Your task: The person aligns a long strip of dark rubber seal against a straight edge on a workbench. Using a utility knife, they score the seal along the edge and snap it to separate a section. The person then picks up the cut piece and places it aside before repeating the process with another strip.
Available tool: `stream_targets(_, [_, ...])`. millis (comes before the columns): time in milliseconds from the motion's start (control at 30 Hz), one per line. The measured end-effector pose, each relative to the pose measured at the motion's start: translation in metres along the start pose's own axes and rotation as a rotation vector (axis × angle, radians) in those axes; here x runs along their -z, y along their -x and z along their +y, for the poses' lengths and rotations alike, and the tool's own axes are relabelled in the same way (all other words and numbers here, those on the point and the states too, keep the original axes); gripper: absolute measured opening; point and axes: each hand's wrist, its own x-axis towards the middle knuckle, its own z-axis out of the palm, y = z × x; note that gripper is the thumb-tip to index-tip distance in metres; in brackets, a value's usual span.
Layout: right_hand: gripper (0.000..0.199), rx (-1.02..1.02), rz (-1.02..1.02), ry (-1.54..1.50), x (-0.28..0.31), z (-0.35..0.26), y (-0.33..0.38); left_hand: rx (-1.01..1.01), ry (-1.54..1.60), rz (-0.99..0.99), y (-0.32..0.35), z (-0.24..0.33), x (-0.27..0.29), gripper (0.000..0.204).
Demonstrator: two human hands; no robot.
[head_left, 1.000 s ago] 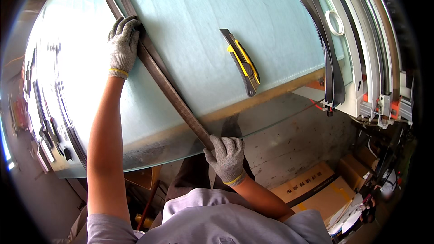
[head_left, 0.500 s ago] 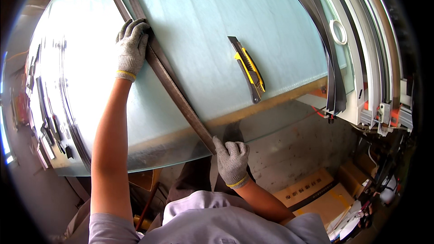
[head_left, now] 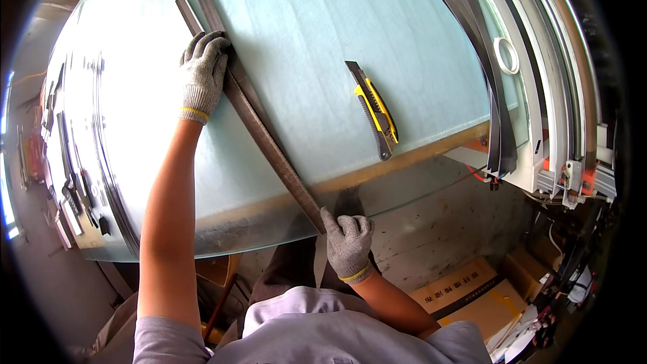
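Pressing dark metal strip (head_left: 259, 125) | left hand (head_left: 202, 74) | right hand (head_left: 347, 243) | tan cardboard box (head_left: 465, 290) below

My left hand (head_left: 204, 74) now sits a little further from the sheet's near edge, its fingers still over the dark strip (head_left: 259, 125). My right hand (head_left: 347, 243) has dropped just off the near edge of the sheet (head_left: 303, 40), and it grips the strip's near end from below. The knife (head_left: 373, 109) shows further right and lower in view, nearer that near edge; I cannot tell whether it moved or only my head.
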Motion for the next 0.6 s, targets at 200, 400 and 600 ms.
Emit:
stream_targets(200, [0.051,0.005,0.008,0.018,-0.002,0.001,0.002,-0.013,0.019,0.004,0.0,0.0,0.001,0.028])
stream_targets(400, [0.05,0.014,-0.009,0.028,-0.002,0.002,0.002,-0.013,0.019,0.009,0.0,-0.001,0.0,0.028])
stream_targets(600, [0.062,0.057,-0.054,0.04,0.012,-0.001,0.0,-0.022,0.028,0.022,0.0,-0.001,0.001,0.027])
